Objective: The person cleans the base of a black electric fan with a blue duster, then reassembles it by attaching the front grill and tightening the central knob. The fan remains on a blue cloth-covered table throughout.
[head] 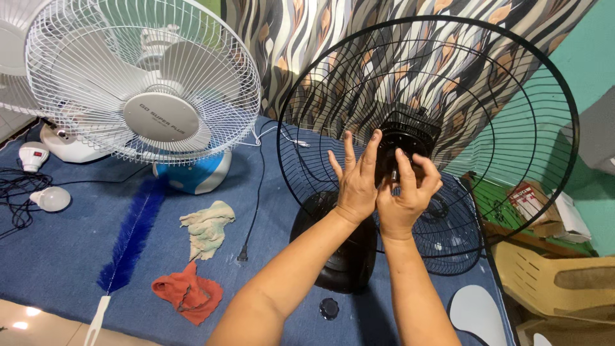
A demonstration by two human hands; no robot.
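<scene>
A black fan stands on the blue mat with its rear wire guard (512, 83) upright and its round base (339, 256) below. Both my hands work at the black motor hub (410, 138) in the guard's centre. My left hand (355, 179) rests flat against the hub with fingers spread upward. My right hand (407, 192) curls its fingers around a small part at the shaft. A second black guard (448, 230) leans behind the hands. A small black cap (328, 308) lies on the mat below.
A white fan (144, 80) with a blue-and-white base stands at the left. A blue duster brush (128, 237), a pale cloth (208, 227), an orange cloth (189, 293), a black plug (243, 255) and a light bulb (52, 198) lie on the mat. A yellow plastic chair (551, 275) sits at the right.
</scene>
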